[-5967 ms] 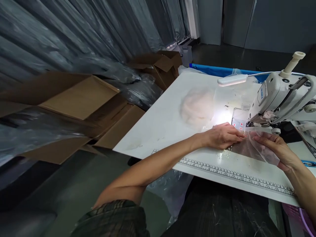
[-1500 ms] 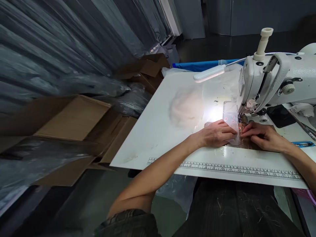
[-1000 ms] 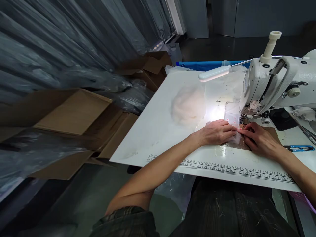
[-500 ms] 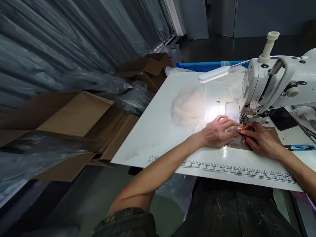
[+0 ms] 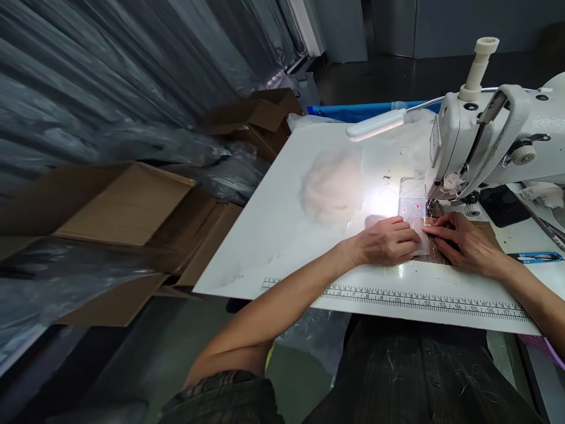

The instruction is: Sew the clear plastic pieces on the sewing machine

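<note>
A thin, sheer whitish piece of fabric (image 5: 421, 242) with small red marks near it lies on the table in front of the sewing machine (image 5: 449, 141), beside its presser foot (image 5: 432, 209). My left hand (image 5: 389, 240) rests on the fabric's left side, fingers curled and closed over it. From the right, my right hand (image 5: 468, 242) has its fingertips closed at the fabric's right edge, just below the foot. Under that hand lies a flat brown sheet (image 5: 489, 235). My fingers partly hide the fabric.
Blue-handled thread snips (image 5: 539, 257) and a black phone-like slab (image 5: 504, 205) lie on the right. A lit lamp (image 5: 376, 125) hangs over the white table (image 5: 265, 235), which has a printed ruler (image 5: 424, 300) along its front edge. Open cardboard boxes (image 5: 126, 203) stand at left.
My left hand has drawn its fingers in from stretched to curled and shifted slightly down. More of the red-marked material now shows beside the foot. My right hand stays near the foot.
</note>
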`<state>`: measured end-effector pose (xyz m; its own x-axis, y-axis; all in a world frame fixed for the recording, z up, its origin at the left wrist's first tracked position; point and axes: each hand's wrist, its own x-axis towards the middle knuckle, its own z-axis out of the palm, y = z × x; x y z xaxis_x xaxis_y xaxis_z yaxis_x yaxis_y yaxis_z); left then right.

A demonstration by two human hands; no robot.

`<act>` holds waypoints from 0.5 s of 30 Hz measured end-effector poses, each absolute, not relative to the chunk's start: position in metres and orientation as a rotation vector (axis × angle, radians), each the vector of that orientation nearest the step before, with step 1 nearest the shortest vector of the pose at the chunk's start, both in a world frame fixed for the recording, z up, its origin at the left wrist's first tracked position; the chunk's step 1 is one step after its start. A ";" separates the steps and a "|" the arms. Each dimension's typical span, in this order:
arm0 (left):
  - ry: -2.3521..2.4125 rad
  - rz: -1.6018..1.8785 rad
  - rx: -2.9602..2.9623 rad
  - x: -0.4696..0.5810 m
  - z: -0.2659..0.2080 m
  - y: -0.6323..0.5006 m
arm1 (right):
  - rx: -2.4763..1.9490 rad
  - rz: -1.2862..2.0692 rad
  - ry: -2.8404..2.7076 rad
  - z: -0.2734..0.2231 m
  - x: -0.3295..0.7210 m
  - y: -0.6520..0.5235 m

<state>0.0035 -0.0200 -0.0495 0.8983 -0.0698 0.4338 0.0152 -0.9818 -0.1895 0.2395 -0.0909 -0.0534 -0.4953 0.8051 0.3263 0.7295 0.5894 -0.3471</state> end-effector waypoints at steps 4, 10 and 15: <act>0.072 -0.590 -2.794 0.005 -0.048 -0.023 | -1.270 0.096 -2.443 -0.055 0.236 -0.090; 0.017 -0.497 -2.774 0.004 -0.045 -0.022 | -1.249 0.081 -2.439 -0.056 0.237 -0.090; -0.002 -0.442 -2.817 0.003 -0.046 -0.023 | -1.229 0.100 -2.437 -0.052 0.237 -0.090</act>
<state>0.0033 -0.0229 -0.0457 0.9529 -0.0431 0.3002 0.0457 -0.9582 -0.2825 0.2372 -0.0903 -0.0522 -0.5288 0.7841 0.3248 0.7550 0.6094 -0.2421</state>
